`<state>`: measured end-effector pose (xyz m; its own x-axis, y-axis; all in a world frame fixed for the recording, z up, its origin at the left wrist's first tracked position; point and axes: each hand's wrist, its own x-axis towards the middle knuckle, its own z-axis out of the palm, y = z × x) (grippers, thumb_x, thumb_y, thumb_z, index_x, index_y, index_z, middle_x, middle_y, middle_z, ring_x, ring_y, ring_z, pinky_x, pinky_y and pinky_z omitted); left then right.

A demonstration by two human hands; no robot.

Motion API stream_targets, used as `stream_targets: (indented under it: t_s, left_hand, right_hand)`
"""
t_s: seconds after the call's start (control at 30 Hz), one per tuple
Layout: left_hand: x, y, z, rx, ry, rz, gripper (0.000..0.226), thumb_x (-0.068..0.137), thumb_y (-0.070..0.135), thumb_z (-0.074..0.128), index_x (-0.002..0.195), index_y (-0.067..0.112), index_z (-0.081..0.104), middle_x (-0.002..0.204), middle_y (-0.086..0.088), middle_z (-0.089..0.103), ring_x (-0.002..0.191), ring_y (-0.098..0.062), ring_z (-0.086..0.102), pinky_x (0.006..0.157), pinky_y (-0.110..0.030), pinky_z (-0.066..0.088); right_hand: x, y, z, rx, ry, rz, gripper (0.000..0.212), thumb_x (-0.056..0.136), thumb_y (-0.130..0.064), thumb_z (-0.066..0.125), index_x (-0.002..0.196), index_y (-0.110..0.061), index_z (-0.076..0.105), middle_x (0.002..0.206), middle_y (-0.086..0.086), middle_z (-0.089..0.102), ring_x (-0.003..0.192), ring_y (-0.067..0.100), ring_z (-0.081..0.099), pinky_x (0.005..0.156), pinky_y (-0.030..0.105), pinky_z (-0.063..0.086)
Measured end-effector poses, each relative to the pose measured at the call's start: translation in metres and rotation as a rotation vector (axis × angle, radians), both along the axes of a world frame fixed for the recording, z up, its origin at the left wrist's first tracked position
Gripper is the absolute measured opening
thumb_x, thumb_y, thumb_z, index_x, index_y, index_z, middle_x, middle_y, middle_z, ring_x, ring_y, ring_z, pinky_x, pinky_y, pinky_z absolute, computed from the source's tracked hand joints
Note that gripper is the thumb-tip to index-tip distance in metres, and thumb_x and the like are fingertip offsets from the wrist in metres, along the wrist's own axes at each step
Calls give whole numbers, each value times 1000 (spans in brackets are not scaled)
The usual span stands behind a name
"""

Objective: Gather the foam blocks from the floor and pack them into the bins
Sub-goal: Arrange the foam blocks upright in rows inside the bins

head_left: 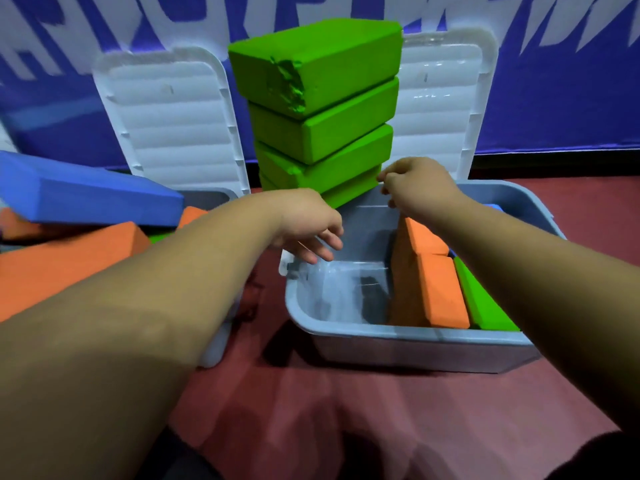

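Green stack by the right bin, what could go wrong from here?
1. The green stack is tall and its blocks sit offset; the left hand is open and off it, the right hand only near its lowest block. It may topple.
2. The top block has a torn corner; gripping there may shed more foam.
3. The right bin has free space only left of the orange blocks; the whole stack may not fit at once.

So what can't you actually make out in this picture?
Head view only:
- Base of the green stack: behind the left hand and the right bin's rim.
- Right hand: its fingers curl away; any grip unclear.
- Left bin: mostly behind the left forearm, cut by the frame edge.
- Wall lettering: cropped, blurred.
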<state>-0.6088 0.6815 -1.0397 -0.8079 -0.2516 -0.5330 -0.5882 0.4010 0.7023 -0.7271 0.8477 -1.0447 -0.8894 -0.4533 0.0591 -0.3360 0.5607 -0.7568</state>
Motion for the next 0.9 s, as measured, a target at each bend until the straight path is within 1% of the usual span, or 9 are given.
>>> stream_targets:
  t_s: [0.13,0.23,0.33,0.47,0.53,0.6,0.7,0.8,0.9]
  left_hand:
    - [13,-28,11,-119,-7,91,20,103,9,45,109,2,63,91,-10,73,77,-26,70,60,-31,52]
    - [17,-48,24,-172,50,248,21,100,7,40,100,3,61,83,-13,69,72,-29,67,59,-30,50]
    - [14,-70,43,-290,271,435,31,82,12,48,103,-4,64,101,-25,73,93,-39,74,83,-45,62]
    - [7,-90,66,-251,559,585,65,74,22,45,133,-5,55,127,-31,64,115,-44,65,95,-52,55]
    - [-4,-106,66,-151,615,581,80,71,23,57,149,11,45,137,-17,63,122,-38,62,105,-51,51]
    - [-32,-137,44,-80,646,567,101,48,28,62,146,26,42,136,-7,64,122,-34,64,105,-58,51]
    - [-56,-148,25,-6,637,541,86,55,21,55,140,30,45,133,-3,64,120,-32,63,102,-59,53]
    - [-30,-117,44,39,677,497,74,65,15,47,134,41,49,122,6,67,111,-26,65,97,-54,56]
    - [-28,-115,47,106,740,514,68,65,11,44,123,43,58,117,8,70,109,-25,67,96,-54,58]
  right_hand:
    - [9,-18,18,-86,-76,-51,32,88,-33,51,92,-8,70,85,12,76,73,34,75,66,50,64]
    - [10,-29,31,-151,-143,-87,33,92,-37,53,97,-8,69,94,10,75,77,29,75,66,44,63]
    - [12,-39,47,-185,-155,-112,36,95,-42,56,104,-9,70,97,6,74,76,26,75,62,40,60]
    - [20,-52,70,-220,-166,-135,48,96,-54,54,106,-10,70,97,6,75,71,24,73,60,35,57]
    - [25,-59,82,-215,-204,-138,57,95,-64,50,104,-11,71,96,6,76,70,25,73,65,37,57]
    - [30,-65,93,-188,-245,-146,71,91,-76,46,104,-12,70,97,6,76,73,26,73,71,40,58]
    - [38,-71,105,-123,-340,-151,91,82,-90,38,123,-12,61,104,13,71,82,32,75,79,46,61]
    - [45,-76,115,-148,-382,-133,93,81,-93,35,146,-27,47,115,18,64,86,38,74,84,52,60]
    - [45,-80,121,-157,-373,-104,87,77,-95,36,139,-36,51,115,16,66,85,39,75,85,55,59]
